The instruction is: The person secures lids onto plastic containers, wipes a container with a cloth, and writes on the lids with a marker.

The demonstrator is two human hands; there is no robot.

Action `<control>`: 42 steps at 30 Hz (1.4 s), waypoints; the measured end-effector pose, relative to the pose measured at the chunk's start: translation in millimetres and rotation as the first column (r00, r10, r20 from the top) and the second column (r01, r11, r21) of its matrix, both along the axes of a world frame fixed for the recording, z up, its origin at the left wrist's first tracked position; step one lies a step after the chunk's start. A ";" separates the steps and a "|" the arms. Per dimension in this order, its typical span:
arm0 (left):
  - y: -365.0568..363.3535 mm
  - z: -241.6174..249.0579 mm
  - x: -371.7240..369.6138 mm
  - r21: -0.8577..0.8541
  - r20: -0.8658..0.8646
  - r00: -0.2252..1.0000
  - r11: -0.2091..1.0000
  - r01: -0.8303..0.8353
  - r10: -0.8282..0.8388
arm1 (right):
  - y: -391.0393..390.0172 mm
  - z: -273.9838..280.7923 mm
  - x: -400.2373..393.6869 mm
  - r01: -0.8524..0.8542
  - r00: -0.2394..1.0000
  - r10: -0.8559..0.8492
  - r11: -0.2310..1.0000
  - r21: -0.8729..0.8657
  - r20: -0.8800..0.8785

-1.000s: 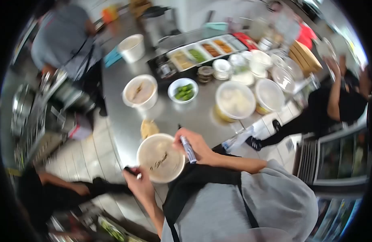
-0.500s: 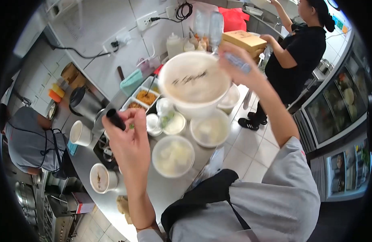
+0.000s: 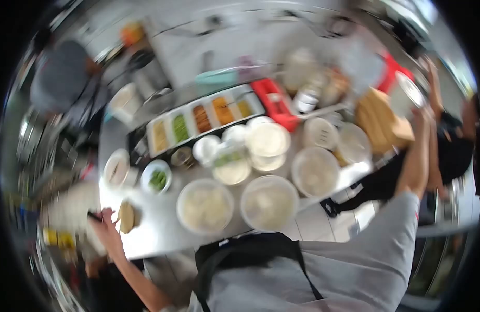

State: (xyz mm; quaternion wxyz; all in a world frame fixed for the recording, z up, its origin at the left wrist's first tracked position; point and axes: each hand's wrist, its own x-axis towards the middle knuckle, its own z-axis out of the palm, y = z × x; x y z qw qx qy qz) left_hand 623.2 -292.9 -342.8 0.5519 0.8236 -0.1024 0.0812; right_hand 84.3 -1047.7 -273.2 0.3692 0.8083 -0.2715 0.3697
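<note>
My left hand [image 3: 107, 230] is at the lower left, fingers closed round a black marker [image 3: 95, 215], close to a brown paper-like item [image 3: 126, 217] on the counter. My right hand [image 3: 423, 112], blurred, reaches far right with its fingers at the edge of a lidded white tub [image 3: 404, 96], which is tilted. A co-worker's hand [image 3: 430, 67] is just above that tub. In front of me stand two clear-lidded round tubs [image 3: 205, 207] with pale contents. A small bowl of chopped greens [image 3: 157, 177] sits left of them.
A row of topping trays [image 3: 201, 118] runs across the counter's back, beside a red holder [image 3: 273, 104]. Stacked white lidded cups [image 3: 267, 140], several more tubs [image 3: 316, 171], sauce bottles [image 3: 306, 99] and cardboard boxes [image 3: 378, 122] stand around. Co-workers are at left [image 3: 68, 78] and right [image 3: 453, 156].
My right hand has carried the white tub from over the counter to the far right. My left hand, with the marker, has dropped to the lower left. The view has turned.
</note>
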 end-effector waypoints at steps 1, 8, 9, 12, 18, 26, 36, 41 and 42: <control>19.4 -1.2 -4.6 0.021 -0.042 0.996 0.997 -0.076 0.076 | -23.3 -20.0 -24.6 0.223 0.968 -0.188 0.947 0.232 -0.164; 57.6 -31.0 0.9 0.129 -0.063 0.953 0.949 -0.287 0.297 | -79.8 -0.7 -42.2 0.295 0.874 -0.457 0.769 0.567 0.165; 57.2 -33.9 14.2 0.122 -0.055 0.956 0.952 -0.280 0.288 | -65.6 10.1 -41.3 0.315 0.835 -0.506 0.760 0.568 0.215; 53.2 -44.1 63.7 0.188 0.087 0.964 0.946 -0.263 0.251 | -24.6 37.8 -25.0 0.262 0.789 -0.499 0.801 0.538 0.359; 5.6 -29.1 224.8 0.286 0.268 0.963 0.952 -0.105 0.026 | 148.2 66.5 60.8 -0.231 0.879 0.064 0.925 0.302 0.473; -131.8 -73.0 448.8 0.182 -0.019 0.993 0.976 0.116 -0.115 | 418.4 73.4 245.9 -0.030 0.789 -0.296 0.856 0.515 0.538; -184.8 -107.4 513.3 0.018 -0.075 0.962 0.965 0.263 -0.261 | 530.4 87.2 276.7 0.135 0.736 -0.479 0.797 0.589 0.479; -137.2 -69.1 492.4 0.066 0.138 0.978 0.987 0.148 -0.156 | 507.2 62.6 280.8 -0.245 0.853 -0.178 0.693 0.678 0.490; -117.5 -59.9 501.1 0.094 0.214 0.965 0.986 0.136 -0.154 | 515.5 53.8 312.3 -0.339 0.822 -0.101 0.703 0.624 0.561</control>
